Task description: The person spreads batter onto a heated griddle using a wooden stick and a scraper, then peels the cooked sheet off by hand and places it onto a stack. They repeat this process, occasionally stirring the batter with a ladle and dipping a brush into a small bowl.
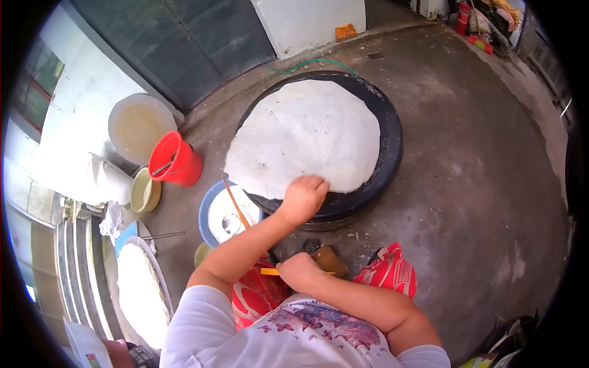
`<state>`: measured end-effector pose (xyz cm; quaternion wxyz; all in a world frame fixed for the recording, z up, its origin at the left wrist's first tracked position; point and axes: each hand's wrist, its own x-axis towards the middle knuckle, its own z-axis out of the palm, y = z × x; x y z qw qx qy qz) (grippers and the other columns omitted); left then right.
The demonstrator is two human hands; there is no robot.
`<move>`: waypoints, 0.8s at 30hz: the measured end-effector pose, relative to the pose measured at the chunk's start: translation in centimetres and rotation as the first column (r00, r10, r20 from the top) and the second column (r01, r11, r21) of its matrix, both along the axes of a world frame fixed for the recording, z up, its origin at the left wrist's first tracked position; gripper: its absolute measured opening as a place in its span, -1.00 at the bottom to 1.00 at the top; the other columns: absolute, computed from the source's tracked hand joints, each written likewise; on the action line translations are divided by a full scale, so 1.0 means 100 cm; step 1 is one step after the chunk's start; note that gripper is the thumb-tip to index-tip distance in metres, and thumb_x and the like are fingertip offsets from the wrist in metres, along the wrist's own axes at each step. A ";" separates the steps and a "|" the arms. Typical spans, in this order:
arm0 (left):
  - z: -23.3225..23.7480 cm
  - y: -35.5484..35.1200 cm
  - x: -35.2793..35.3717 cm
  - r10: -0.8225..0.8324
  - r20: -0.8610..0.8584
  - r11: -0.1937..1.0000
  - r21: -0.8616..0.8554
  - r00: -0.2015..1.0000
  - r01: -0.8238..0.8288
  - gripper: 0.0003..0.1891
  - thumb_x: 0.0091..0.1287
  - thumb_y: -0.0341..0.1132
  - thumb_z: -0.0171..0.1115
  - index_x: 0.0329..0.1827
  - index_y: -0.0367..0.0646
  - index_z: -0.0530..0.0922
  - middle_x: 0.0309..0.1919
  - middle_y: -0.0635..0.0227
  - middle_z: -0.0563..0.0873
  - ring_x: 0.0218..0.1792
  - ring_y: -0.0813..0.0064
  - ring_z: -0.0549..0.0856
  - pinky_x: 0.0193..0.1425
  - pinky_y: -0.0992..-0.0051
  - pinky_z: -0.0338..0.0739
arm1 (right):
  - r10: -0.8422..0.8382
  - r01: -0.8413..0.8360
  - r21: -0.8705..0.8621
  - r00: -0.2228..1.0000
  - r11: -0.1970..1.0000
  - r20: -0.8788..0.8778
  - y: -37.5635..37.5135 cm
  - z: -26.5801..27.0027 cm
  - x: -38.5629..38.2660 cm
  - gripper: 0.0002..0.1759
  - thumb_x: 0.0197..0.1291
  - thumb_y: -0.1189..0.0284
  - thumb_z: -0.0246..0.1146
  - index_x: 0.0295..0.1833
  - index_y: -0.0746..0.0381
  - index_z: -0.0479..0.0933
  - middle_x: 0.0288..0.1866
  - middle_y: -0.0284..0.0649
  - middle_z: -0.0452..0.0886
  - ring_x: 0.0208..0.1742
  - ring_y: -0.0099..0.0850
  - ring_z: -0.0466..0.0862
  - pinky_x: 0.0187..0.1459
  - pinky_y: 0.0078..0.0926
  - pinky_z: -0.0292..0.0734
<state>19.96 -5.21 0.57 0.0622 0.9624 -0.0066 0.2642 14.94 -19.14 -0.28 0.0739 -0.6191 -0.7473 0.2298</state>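
Note:
A large, thin white flatbread [307, 135] covers most of a round black griddle [388, 147], its left edge reaching past the rim. My left hand [305, 197] is closed at the flatbread's near edge, fingers curled down on it; the fingertips are hidden. Close to my lap, my right hand [299, 272] is wrapped around a flat yellow stick [269, 271], which sticks out on both sides of the fist. Left of the griddle, a blue basin [204, 216] holds white batter with a metal ladle head in it. A curved wooden stick [237, 203] lies across the basin.
A red bucket [184, 164], a yellowish bowl [153, 195] and a round pale lid [140, 127] stand at left. Nearer is a round tray [161, 270] bearing a white sheet. A brown block [330, 260] sits before the griddle. A green hose [319, 60] lies behind it.

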 end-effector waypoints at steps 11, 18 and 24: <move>-0.017 0.010 -0.074 0.063 -0.313 0.974 -0.188 0.948 -0.127 -0.71 0.07 -0.26 0.23 -0.14 -0.14 0.54 -0.11 0.20 0.55 0.03 0.20 0.49 0.15 0.16 0.30 | -0.009 0.008 0.049 1.000 0.999 0.010 -0.009 -0.003 -0.001 -0.84 0.03 0.43 0.07 -0.35 0.21 0.55 -0.50 -0.19 0.63 -0.45 -0.27 0.66 -0.49 -0.32 0.52; -0.020 0.036 -0.095 0.198 -0.386 0.895 -0.303 0.901 -0.327 -0.59 0.03 -0.24 0.28 -0.03 -0.16 0.51 0.03 0.15 0.48 0.15 0.08 0.38 0.19 0.16 0.28 | -0.022 0.020 0.068 1.000 0.997 0.021 -0.010 0.005 0.003 -0.86 0.02 0.43 0.09 -0.34 0.20 0.53 -0.51 -0.21 0.62 -0.46 -0.29 0.66 -0.49 -0.36 0.50; -0.020 0.040 -0.100 0.335 -0.497 0.924 0.004 0.801 -0.383 -0.22 -0.14 -0.15 0.43 0.23 -0.02 0.31 0.22 0.15 0.30 0.30 0.06 0.19 0.28 0.09 0.12 | 0.010 -0.011 0.083 1.000 0.996 0.018 -0.011 -0.004 -0.001 -0.87 0.02 0.42 0.09 -0.36 0.18 0.53 -0.55 -0.23 0.61 -0.48 -0.30 0.66 -0.52 -0.38 0.50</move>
